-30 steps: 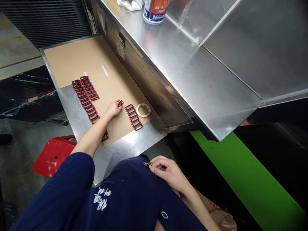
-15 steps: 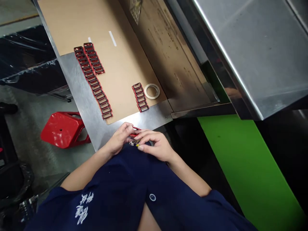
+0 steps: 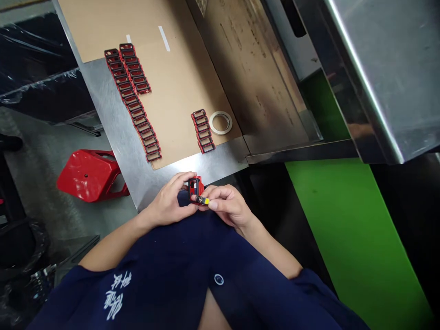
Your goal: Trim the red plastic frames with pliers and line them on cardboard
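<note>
Close to my body, past the table's front edge, my left hand [image 3: 172, 199] grips a red and black frame-like part [image 3: 195, 187] between thumb and fingers. The part is tipped so its rectangular opening faces me. From the other side my right hand [image 3: 228, 204] pinches a small yellow-ended piece with a dark metallic tip [image 3: 204, 200] between thumb and fingers. That tip overlaps the lower edge of the part; whether it sits inside the opening I cannot tell. The other fingers of my right hand are behind the piece and touch or nearly touch the part.
Two long rows of red and black frames [image 3: 135, 110] lie on the brown cardboard [image 3: 175, 91], with a shorter row [image 3: 203, 131] beside a roll of tape [image 3: 221, 123]. A metal cabinet [image 3: 374, 68] overhangs at the right. A red stool [image 3: 85, 176] stands left of the table.
The part in my left hand has turned so its opening now shows. The yellow-ended piece has come up in my right hand, at the part's lower edge. The camera view has shifted slightly.
</note>
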Demonstrator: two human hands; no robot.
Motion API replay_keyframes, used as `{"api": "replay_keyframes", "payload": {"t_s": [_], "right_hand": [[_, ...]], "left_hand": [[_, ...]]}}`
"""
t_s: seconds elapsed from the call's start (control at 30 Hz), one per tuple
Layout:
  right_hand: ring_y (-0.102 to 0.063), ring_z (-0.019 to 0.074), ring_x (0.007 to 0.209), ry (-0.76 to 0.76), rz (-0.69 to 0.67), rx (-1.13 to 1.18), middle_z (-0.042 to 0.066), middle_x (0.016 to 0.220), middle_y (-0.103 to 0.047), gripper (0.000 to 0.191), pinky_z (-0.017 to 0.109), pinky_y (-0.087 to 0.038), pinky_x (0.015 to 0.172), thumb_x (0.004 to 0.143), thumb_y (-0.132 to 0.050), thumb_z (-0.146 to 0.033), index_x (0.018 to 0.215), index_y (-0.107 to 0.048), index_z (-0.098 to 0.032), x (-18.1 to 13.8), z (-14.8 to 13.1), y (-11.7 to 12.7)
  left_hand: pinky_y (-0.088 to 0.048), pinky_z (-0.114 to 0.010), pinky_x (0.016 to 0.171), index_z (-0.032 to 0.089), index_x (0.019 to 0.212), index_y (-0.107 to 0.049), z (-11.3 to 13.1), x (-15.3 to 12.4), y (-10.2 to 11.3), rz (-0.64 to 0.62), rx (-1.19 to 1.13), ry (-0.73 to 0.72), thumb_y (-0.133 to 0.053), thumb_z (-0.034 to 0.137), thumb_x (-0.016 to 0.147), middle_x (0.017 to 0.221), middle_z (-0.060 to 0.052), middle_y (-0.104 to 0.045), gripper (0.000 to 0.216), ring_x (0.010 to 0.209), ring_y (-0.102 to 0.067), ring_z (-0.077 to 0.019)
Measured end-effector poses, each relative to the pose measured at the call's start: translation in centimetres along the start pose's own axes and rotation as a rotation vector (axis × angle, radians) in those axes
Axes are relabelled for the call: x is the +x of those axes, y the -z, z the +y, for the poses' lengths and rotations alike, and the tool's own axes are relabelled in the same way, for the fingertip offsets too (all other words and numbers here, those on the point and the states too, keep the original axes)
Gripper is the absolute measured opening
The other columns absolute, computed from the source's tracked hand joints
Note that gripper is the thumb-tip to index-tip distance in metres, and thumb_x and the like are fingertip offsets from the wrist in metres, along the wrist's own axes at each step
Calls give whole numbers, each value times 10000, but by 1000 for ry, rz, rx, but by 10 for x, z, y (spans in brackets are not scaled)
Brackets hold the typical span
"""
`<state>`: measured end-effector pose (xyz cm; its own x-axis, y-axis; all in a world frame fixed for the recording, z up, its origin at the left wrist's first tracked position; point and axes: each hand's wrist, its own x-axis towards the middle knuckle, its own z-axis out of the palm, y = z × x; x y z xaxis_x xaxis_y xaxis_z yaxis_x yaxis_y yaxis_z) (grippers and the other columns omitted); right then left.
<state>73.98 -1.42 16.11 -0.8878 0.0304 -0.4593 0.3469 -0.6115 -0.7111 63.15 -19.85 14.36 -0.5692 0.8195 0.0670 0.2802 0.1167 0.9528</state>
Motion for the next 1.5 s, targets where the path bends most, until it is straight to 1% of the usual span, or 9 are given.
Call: {"api": "replay_keyframes", "payload": {"t_s": [0.07, 0.1, 0.23, 0.33, 0.4, 0.5, 0.6, 1.07, 1.5], "right_hand": [[-730, 213, 756, 48, -7, -90, 51, 885, -719, 418, 357, -656, 711, 645, -940, -536, 690, -726, -180, -9, -5, 3], [-737, 224, 806, 128, 17, -212, 59, 920, -725, 373, 369, -659, 747, 693, -920, -517, 720, -744, -189, -15, -9, 5], [-722, 204, 916, 550, 190, -933, 73, 1037, -726, 27, 332, -645, 820, 866, -802, -259, 885, -809, -241, -40, -23, 11], [-711, 174, 853, 680, 115, -1165, 71, 1070, -717, 79, 292, -638, 724, 883, -773, -186, 930, -799, -243, -48, -26, 3], [-711, 181, 867, 767, 70, -1203, 70, 1029, -721, 89, 300, -632, 720, 874, -781, -161, 931, -781, -230, -48, -26, -4], [-716, 197, 887, 858, 102, -1216, 65, 975, -724, 101, 326, -632, 729, 876, -776, -150, 936, -765, -230, -46, -25, -10], [-718, 198, 883, 868, 123, -1197, 62, 975, -725, 106, 325, -637, 722, 873, -781, -150, 932, -763, -237, -45, -25, -12], [-702, 183, 865, 950, 19, -1133, 89, 988, -717, 112, 306, -618, 741, 843, -799, -89, 914, -751, -161, -36, -25, -14], [-695, 191, 891, 935, 5, -1121, 91, 1014, -711, 161, 324, -613, 746, 847, -796, -71, 961, -736, -167, -38, -23, -13]], "left_hand": [[-589, -427, 983, 248, 1401, -517, 3, -2, 0, 52, 46, -35, -786, 225, 747, 1278, -119, -647, 709, 1153, -664, -258], [-597, -420, 967, 251, 1387, -522, 3, -3, 0, 67, 27, -42, -804, 244, 735, 1258, -118, -653, 710, 1133, -672, -257], [-598, -422, 970, 266, 1426, -493, 1, -5, 1, 79, -92, -131, -838, 310, 733, 1329, -143, -616, 775, 1224, -634, -285], [-580, -432, 1015, 260, 1468, -468, 1, -3, 0, 64, -111, -235, -821, 291, 767, 1323, -147, -619, 786, 1225, -634, -273], [-557, -440, 1059, 254, 1486, -457, 2, -2, -1, 62, -117, -272, -815, 279, 780, 1319, -147, -624, 792, 1222, -638, -264], [-549, -447, 1071, 258, 1496, -456, 2, -1, -2, 79, -132, -277, -821, 300, 781, 1326, -150, -625, 803, 1229, -637, -265], [-552, -455, 1068, 263, 1502, -461, 0, -1, -2, 82, -133, -274, -830, 332, 775, 1329, -152, -633, 818, 1226, -644, -271], [-553, -415, 1063, 197, 1496, -479, -6, 3, -5, 120, -119, -358, -863, 344, 745, 1316, -178, -653, 857, 1220, -659, -266], [-555, -426, 1063, 215, 1499, -481, -7, 3, -7, 127, -134, -355, -874, 327, 737, 1332, -165, -653, 865, 1225, -658, -272]]}}
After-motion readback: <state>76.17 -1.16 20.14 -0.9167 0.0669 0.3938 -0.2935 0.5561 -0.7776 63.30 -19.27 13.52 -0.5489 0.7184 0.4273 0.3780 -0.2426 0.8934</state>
